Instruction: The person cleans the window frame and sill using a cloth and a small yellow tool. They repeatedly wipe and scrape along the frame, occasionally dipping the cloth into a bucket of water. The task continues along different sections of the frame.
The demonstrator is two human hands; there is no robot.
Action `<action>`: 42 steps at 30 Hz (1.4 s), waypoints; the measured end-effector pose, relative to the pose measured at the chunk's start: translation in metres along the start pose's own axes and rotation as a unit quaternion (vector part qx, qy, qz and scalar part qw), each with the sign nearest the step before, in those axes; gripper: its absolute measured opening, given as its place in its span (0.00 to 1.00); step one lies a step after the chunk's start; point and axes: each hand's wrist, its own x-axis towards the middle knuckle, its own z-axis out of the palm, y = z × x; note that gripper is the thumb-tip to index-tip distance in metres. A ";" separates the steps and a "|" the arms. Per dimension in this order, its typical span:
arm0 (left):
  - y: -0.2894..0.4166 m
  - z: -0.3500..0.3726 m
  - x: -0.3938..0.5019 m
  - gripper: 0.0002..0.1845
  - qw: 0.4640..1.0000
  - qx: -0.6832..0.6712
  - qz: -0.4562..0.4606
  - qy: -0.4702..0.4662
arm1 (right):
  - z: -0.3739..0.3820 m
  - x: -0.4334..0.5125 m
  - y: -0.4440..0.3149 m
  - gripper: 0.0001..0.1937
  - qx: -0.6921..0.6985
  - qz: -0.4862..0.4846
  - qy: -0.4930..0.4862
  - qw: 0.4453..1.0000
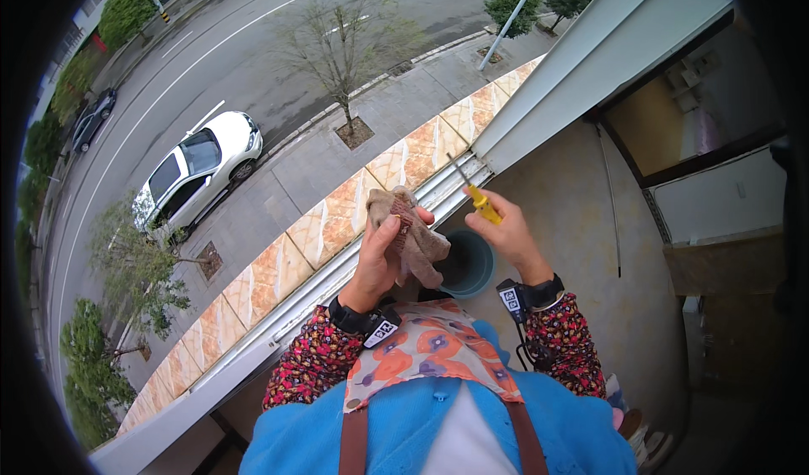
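My left hand is closed on a crumpled brown cloth, held up over the inner edge of the window track. To its right, my right hand grips the yellow handle of a screwdriver; its thin metal shaft points up and left toward the end of the track. The tool and the cloth are apart. Below and between both hands stands a blue-green bucket on the floor, its inside dark and partly hidden by the cloth. The white sliding-window track runs diagonally past my hands.
Outside the track lies a marbled tile ledge, with a drop to the pavement and street beyond. A white window frame rises at the upper right. A thin pole lies on the floor at right, near a dark-framed opening.
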 end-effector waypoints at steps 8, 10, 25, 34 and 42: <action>0.002 0.003 -0.030 0.22 0.980 0.148 0.072 0.114 | 0.026 -0.008 -0.009 0.09 -0.056 -0.033 0.023 0.998; 0.003 -0.002 -0.050 0.24 0.978 0.144 0.048 0.146 | 0.019 -0.002 -0.025 0.09 -0.076 -0.116 0.021 0.990; -0.022 -0.046 -0.175 0.22 0.873 -0.058 0.234 0.425 | 0.138 0.035 -0.038 0.16 -0.292 -0.303 -0.382 0.823; -0.043 -0.046 -0.188 0.23 0.814 0.029 0.258 0.520 | 0.204 0.047 -0.014 0.15 -0.337 -0.409 -0.414 0.740; -0.041 -0.029 -0.189 0.27 0.770 0.189 0.205 0.574 | 0.251 0.043 -0.018 0.18 -0.289 -0.417 -0.496 0.705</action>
